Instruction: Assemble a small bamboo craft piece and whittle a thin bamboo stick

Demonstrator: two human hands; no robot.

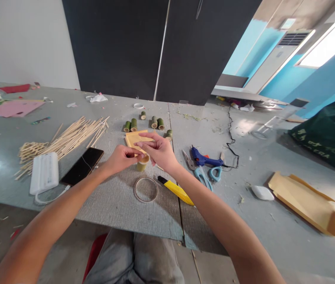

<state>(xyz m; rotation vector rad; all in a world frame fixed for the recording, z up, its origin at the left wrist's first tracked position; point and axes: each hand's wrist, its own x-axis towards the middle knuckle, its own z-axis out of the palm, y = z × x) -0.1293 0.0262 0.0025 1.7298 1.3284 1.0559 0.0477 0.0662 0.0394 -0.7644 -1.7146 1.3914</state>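
1. The short green bamboo section stands upright on the grey tabletop, near the front edge, right between my 2 hands.
2. My left hand has its fingers drawn together on the section's near rim, steadying it. My right hand hovers just over the top, thumb and fingers pressed together. Whatever they pinch is too thin for me to tell.
3. As I judge it, the work is on the section's open top. It would go best with the left grip low and firm so the piece stays upright, and the right fingers coming straight down, not from the side.
4. Just behind the hands lies a yellow paper sheet, partly hidden by the fingers.
5. Just in front lies a clear tape ring, and beside it a yellow utility knife. The blade end is near my right wrist, so I would mind that forearm.
6. Behind the sheet, 6 more green bamboo pieces lie in a loose row.
7. To the right lie a blue glue gun, light blue scissors and a brown paper envelope.
8. To the left lie a black phone, a white power bank and a heap of pale wooden skewers.
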